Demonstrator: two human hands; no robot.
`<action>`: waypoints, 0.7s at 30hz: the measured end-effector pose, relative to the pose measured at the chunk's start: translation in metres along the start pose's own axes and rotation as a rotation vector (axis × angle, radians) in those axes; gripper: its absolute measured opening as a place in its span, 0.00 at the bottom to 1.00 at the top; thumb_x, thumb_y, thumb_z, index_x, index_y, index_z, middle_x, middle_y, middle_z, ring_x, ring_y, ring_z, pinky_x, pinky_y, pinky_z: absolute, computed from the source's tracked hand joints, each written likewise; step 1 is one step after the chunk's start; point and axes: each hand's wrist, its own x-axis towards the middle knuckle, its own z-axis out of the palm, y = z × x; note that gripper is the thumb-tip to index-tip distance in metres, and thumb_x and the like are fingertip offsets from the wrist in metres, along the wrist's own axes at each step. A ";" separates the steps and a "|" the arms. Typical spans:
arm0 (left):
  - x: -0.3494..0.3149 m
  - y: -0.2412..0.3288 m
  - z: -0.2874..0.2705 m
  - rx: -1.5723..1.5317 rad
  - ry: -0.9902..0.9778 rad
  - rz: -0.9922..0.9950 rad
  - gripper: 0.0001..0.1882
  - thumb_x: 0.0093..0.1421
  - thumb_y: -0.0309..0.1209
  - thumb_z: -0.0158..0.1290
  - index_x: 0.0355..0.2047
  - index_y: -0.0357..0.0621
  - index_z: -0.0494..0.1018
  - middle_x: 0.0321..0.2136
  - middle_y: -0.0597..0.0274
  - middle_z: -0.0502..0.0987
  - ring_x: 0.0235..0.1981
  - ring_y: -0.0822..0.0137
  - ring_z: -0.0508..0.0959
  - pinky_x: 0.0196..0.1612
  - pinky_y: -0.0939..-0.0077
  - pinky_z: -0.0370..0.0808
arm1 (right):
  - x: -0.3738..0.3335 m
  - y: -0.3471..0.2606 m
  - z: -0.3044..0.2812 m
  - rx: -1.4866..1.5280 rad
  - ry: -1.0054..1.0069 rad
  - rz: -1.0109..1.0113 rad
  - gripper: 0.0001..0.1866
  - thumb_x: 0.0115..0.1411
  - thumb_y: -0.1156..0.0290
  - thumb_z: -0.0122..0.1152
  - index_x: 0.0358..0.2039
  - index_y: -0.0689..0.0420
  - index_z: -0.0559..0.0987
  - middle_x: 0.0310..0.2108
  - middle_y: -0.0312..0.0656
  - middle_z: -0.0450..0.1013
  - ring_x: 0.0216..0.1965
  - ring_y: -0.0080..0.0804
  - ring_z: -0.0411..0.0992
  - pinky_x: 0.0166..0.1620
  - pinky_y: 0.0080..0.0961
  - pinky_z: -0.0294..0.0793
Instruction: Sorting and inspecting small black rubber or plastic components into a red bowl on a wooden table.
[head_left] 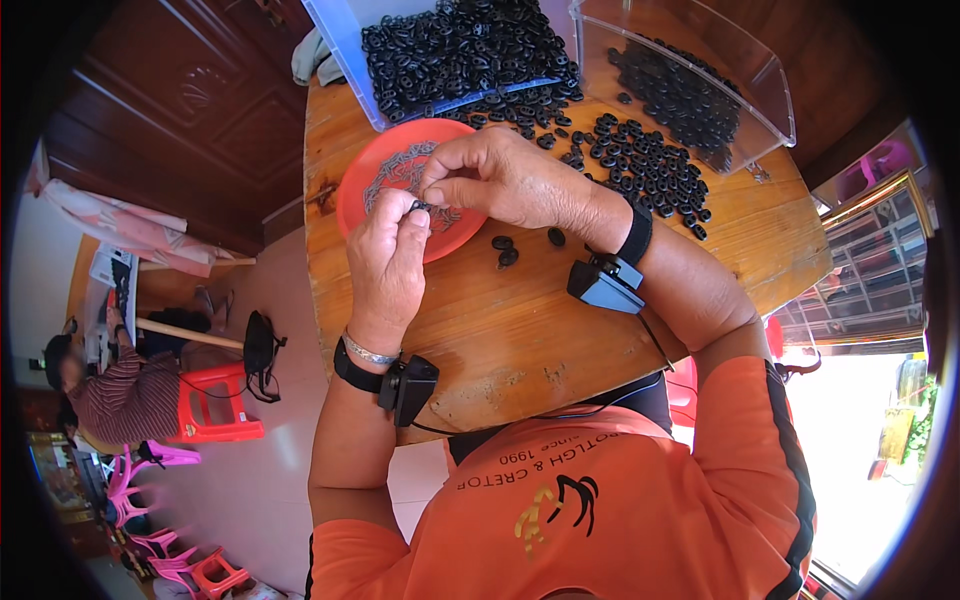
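Note:
My left hand (388, 262) is closed, pinching a small black plastic piece (421, 205) between thumb and forefinger. Close against it, my right hand (512, 182) also has thumb and fingers pressed together at that piece; whatever lies between its fingertips is hidden. Both hands are over a red round dish (352, 180) holding many small grey pieces (397, 165). To the right of the dish, a few loose black oval pieces (508, 256) rest on the wooden table (500, 330). Several more black oval pieces with holes (650, 165) are spread beyond my right wrist.
A bluish translucent bin (345, 55) heaped with black pieces stands at the table's far side. Right of it, a clear bin (768, 105) holds more. Dark boxes with cables are strapped to both my wrists. At left, another person (130, 385) sits near a red stool (215, 400).

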 end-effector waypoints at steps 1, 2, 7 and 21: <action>0.000 0.000 0.001 -0.001 0.000 0.000 0.06 0.61 0.27 0.46 0.29 0.37 0.67 0.20 0.59 0.69 0.22 0.68 0.69 0.28 0.74 0.68 | 0.000 -0.001 0.000 -0.013 0.011 -0.006 0.06 0.59 0.73 0.59 0.32 0.63 0.78 0.25 0.38 0.76 0.29 0.22 0.73 0.36 0.21 0.74; 0.000 0.001 0.001 0.003 0.004 -0.004 0.06 0.61 0.27 0.46 0.29 0.37 0.67 0.20 0.59 0.69 0.22 0.67 0.69 0.28 0.74 0.67 | -0.001 -0.001 0.000 -0.026 0.022 -0.013 0.06 0.58 0.73 0.59 0.32 0.63 0.78 0.25 0.38 0.76 0.28 0.22 0.73 0.35 0.22 0.74; -0.001 0.002 0.001 0.035 -0.004 -0.004 0.05 0.61 0.26 0.47 0.30 0.37 0.67 0.20 0.58 0.69 0.22 0.66 0.69 0.29 0.73 0.67 | -0.002 0.003 0.002 -0.072 0.035 -0.049 0.05 0.57 0.73 0.59 0.31 0.62 0.78 0.25 0.39 0.76 0.29 0.25 0.74 0.35 0.23 0.74; -0.015 0.008 0.010 0.102 0.030 0.007 0.03 0.60 0.23 0.47 0.30 0.36 0.67 0.19 0.56 0.68 0.21 0.65 0.69 0.27 0.72 0.68 | -0.013 0.001 0.006 -0.232 0.051 -0.120 0.04 0.54 0.74 0.60 0.29 0.60 0.78 0.24 0.42 0.76 0.28 0.32 0.76 0.34 0.26 0.74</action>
